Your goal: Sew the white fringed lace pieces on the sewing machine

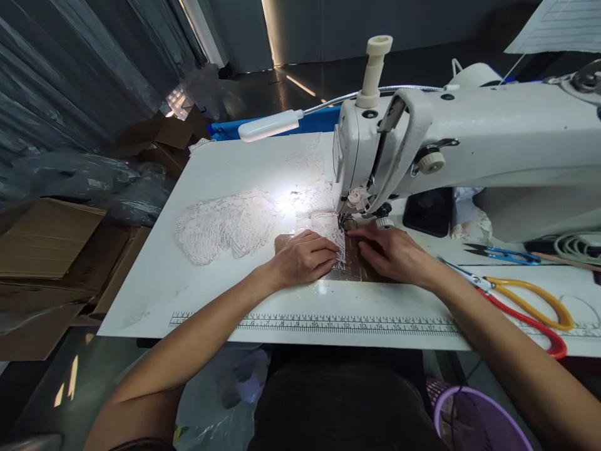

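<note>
White lace fabric [319, 219] lies under the needle area of a white sewing machine [359, 144]. My left hand [307, 257] rests flat on the lace, fingers stretched toward the presser foot [346, 222]. My right hand [392, 254] is just right of the foot. Its index finger reaches close to the foot and its thumb is held apart below, with nothing visible between them. Beneath both hands is a brown, shiny plate [370, 272] on the table. Fringed lace [230, 225] spreads out to the left of my left hand.
A ruler strip [328, 324] runs along the front of the white table [154, 275]. At right lie scissors [526, 300], blue thread snips [504, 254] and a black phone-like object [428, 212]. A lamp [271, 125] hangs over the lace. Cardboard boxes [61, 250] stand left; a purple basket [483, 407] below.
</note>
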